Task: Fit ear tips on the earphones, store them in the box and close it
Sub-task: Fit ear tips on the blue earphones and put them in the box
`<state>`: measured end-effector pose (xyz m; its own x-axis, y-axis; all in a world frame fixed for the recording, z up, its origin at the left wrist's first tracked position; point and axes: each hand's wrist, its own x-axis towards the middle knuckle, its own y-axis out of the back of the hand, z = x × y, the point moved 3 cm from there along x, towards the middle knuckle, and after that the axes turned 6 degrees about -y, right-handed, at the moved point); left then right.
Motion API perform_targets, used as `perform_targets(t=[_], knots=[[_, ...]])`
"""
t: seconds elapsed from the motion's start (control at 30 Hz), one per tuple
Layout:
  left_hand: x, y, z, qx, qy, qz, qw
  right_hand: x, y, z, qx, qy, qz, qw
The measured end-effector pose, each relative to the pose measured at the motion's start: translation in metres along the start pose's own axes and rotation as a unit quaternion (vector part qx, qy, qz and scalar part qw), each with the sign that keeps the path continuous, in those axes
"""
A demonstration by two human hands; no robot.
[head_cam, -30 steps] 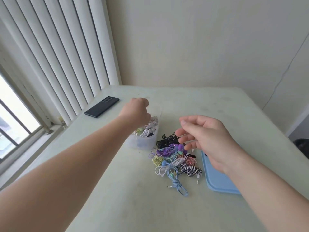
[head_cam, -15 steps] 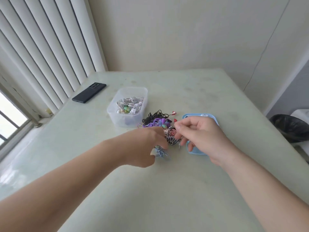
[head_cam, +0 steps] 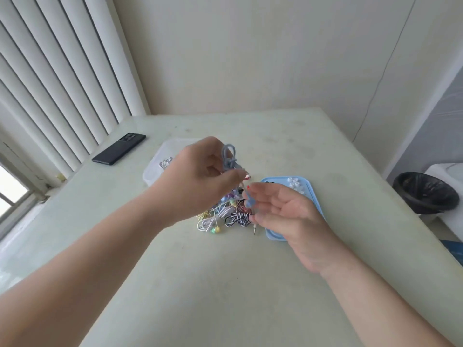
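L hand (head_cam: 200,179) up off pile (head_cam: 225,217) since 0.5 s ago, now pinching blue earphones (head_cam: 229,156) mid-frame, in front of box (head_cam: 156,169). R hand (head_cam: 283,216) fingers loose, half-open; dangling bud at its tips, contact unclear. Right of centre, lid (head_cam: 312,196) holds ear tips (head_cam: 294,185). Phone (head_cam: 119,148) upper left.

Your only view comes from the wide-angle camera on your head. It faces forward and down, close above the pale green table (head_cam: 225,284), with your left hand (head_cam: 198,181) and right hand (head_cam: 288,216) mid-frame and the wall (head_cam: 250,58) and vertical blinds (head_cam: 62,71) beyond.
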<state>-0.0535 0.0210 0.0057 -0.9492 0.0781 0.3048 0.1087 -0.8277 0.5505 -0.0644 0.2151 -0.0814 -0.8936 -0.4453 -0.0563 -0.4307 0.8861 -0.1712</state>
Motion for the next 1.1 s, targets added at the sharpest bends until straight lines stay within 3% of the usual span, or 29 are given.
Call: perform_targets(t=[0.2, 0.4, 0.57, 0.67, 0.8, 0.9, 1.03, 1.1], knots=[[0.009, -0.002, 0.019, -0.145, 0.036, 0.044, 0.988, 0.001, -0.002, 0.005, 0.012, -0.006, 0.012, 1.0], [0.004, -0.012, 0.031, -0.316, 0.072, -0.004, 0.946, -0.003, -0.005, -0.003, 0.079, -0.015, -0.032, 0.996], [-0.009, -0.018, 0.005, -0.391, 0.136, 0.02, 0.91, -0.008, 0.007, -0.012, 0.139, -0.032, -0.009, 0.99], [-0.021, -0.036, -0.011, -0.414, 0.151, -0.003, 0.897, -0.006, 0.012, -0.011, 0.137, -0.045, 0.024, 0.989], [-0.027, -0.064, -0.02, -0.435, 0.139, -0.053, 0.888, -0.003, 0.02, -0.006, 0.081, -0.04, 0.075, 0.993], [-0.031, -0.076, -0.024, -0.5, 0.111, -0.08, 0.855, -0.002, 0.028, -0.006, 0.006, -0.018, 0.107, 0.994], [-0.034, -0.083, -0.029, -0.541, 0.112, -0.07, 0.831, -0.001, 0.022, -0.002, 0.0, -0.035, 0.068, 0.997], [-0.035, -0.081, -0.029, -0.535, 0.115, -0.055, 0.835, -0.002, 0.019, -0.003, 0.032, -0.042, 0.045, 0.998]])
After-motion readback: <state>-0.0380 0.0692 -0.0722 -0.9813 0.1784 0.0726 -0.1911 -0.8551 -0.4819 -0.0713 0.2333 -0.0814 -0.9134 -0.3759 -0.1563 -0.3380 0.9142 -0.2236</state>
